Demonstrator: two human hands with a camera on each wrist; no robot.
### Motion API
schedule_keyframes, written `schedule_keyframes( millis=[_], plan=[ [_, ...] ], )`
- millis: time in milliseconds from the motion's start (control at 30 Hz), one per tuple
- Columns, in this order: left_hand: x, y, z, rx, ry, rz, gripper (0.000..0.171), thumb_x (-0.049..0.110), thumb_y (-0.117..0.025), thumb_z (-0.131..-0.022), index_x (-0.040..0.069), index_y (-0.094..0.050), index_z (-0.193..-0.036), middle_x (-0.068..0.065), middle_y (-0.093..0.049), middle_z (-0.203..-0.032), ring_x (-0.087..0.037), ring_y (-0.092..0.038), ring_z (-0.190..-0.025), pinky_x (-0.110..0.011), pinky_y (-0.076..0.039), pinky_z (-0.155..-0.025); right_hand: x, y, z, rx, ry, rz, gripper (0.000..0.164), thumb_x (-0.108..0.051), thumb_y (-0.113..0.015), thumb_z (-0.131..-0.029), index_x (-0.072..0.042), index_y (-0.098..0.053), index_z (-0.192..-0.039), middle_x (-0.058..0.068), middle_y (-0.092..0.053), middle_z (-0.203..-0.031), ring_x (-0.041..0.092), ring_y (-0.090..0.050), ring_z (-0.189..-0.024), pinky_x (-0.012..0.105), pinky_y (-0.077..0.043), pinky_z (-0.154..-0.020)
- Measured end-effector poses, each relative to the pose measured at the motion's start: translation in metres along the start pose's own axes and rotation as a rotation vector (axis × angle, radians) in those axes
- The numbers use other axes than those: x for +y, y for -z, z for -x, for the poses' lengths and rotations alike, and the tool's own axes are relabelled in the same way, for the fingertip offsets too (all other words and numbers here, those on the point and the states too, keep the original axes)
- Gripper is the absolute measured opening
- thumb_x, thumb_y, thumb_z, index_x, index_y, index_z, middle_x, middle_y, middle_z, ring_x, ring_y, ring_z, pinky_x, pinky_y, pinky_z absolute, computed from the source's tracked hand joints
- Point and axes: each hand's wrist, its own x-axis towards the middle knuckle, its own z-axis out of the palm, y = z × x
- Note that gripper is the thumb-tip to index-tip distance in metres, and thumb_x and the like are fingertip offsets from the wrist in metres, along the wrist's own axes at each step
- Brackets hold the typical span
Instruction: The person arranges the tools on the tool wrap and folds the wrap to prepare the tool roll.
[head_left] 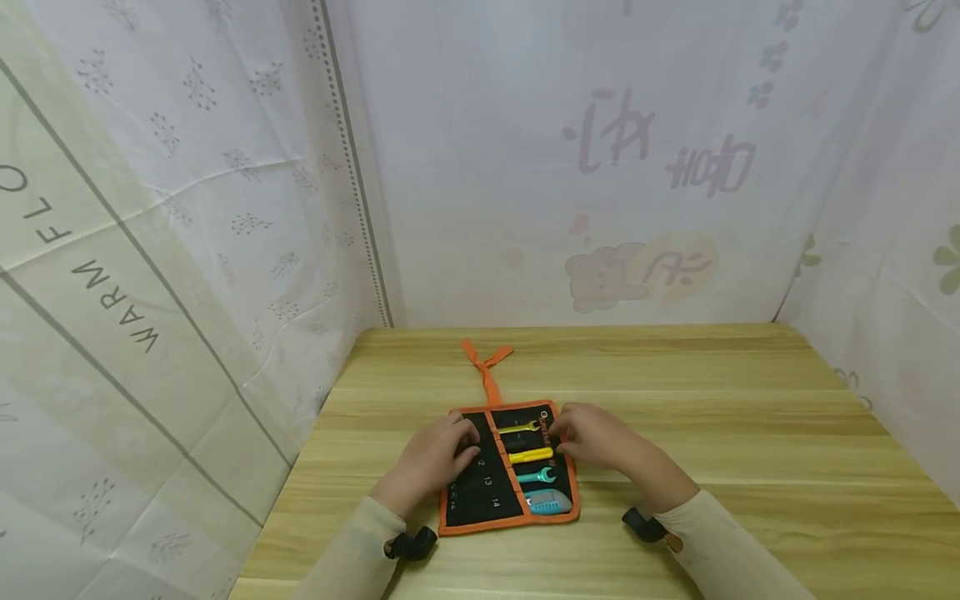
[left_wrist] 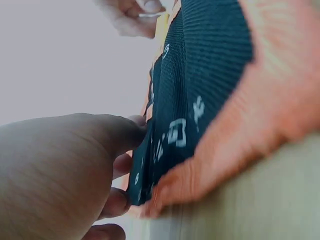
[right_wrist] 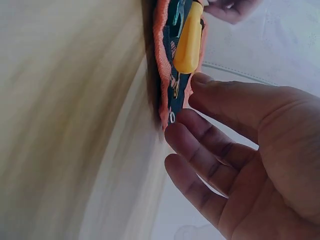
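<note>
A black tool roll [head_left: 480, 492] with orange edging lies unfolded on the table. In its right-hand pockets sit a small yellow wrench [head_left: 525, 427], a yellow-handled screwdriver [head_left: 531, 456], a teal wrench [head_left: 537, 476] and a light-blue utility knife [head_left: 548, 502]. My left hand [head_left: 435, 458] is over the roll's left part, thumb and fingertips at the black fabric with printed numbers. Beside the right edge is my right hand [head_left: 600, 437], its fingers loosely bent and apart. In the right wrist view its thumb tip comes near the screwdriver handle [right_wrist: 188, 42], with nothing held.
An orange tie strap [head_left: 489, 379] stretches from the roll's far edge toward the back of the wooden table [head_left: 675, 367]. Printed curtains [head_left: 480, 167] stand behind and on both sides. A black wrist camera [head_left: 642, 525] is strapped near the right sleeve.
</note>
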Motion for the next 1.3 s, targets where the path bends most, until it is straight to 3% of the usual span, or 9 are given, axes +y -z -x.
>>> schedule_keyframes(
  millis=[233, 433, 733, 1000, 1300],
  plan=[
    [-0.003, 0.010, 0.018, -0.060, 0.028, 0.026, 0.013, 0.030, -0.081, -0.095, 0.024, -0.071, -0.100, 0.013, -0.056, -0.091, -0.003, -0.050, -0.075, -0.028, -0.049, -0.068, 0.000, 0.002, 0.020, -0.016, -0.021, -0.028, 0.017, -0.013, -0.084, -0.091, -0.010, -0.082, -0.107, -0.009, -0.061, -0.091, 0.005, -0.056, -0.080, 0.028, -0.053, -0.072],
    [-0.007, 0.014, 0.031, -0.081, 0.015, 0.020, 0.017, 0.033, -0.082, -0.093, 0.023, -0.075, -0.104, 0.011, -0.062, -0.099, -0.003, -0.057, -0.081, -0.030, -0.053, -0.072, -0.005, 0.002, 0.030, -0.039, -0.042, -0.059, 0.018, -0.016, -0.085, -0.091, -0.014, -0.082, -0.108, -0.009, -0.061, -0.093, 0.008, -0.057, -0.084, 0.029, -0.053, -0.074],
    [-0.013, 0.015, 0.046, -0.062, 0.023, 0.078, 0.015, 0.031, -0.082, -0.094, 0.022, -0.078, -0.105, 0.013, -0.056, -0.094, -0.002, -0.046, -0.072, -0.025, -0.045, -0.066, -0.007, -0.002, 0.034, -0.033, -0.020, -0.088, 0.022, -0.012, -0.085, -0.090, -0.010, -0.082, -0.111, -0.006, -0.061, -0.095, 0.007, -0.058, -0.083, 0.028, -0.053, -0.072],
    [-0.009, 0.015, 0.046, -0.030, -0.042, 0.129, 0.005, 0.021, -0.083, -0.093, 0.018, -0.081, -0.097, 0.011, -0.057, -0.092, -0.003, -0.046, -0.076, -0.025, -0.046, -0.069, -0.009, -0.006, 0.033, 0.000, 0.005, 0.014, 0.006, -0.015, -0.086, -0.089, -0.018, -0.082, -0.093, -0.012, -0.056, -0.088, 0.002, -0.053, -0.077, 0.027, -0.052, -0.071],
    [-0.002, 0.012, 0.039, -0.049, -0.067, 0.133, 0.006, 0.021, -0.083, -0.094, 0.016, -0.082, -0.097, 0.010, -0.059, -0.092, -0.004, -0.049, -0.080, -0.028, -0.049, -0.074, -0.006, -0.006, 0.040, 0.008, -0.017, 0.048, 0.007, -0.015, -0.088, -0.087, -0.018, -0.082, -0.087, -0.013, -0.056, -0.084, 0.002, -0.051, -0.075, 0.027, -0.051, -0.069]
  ],
)
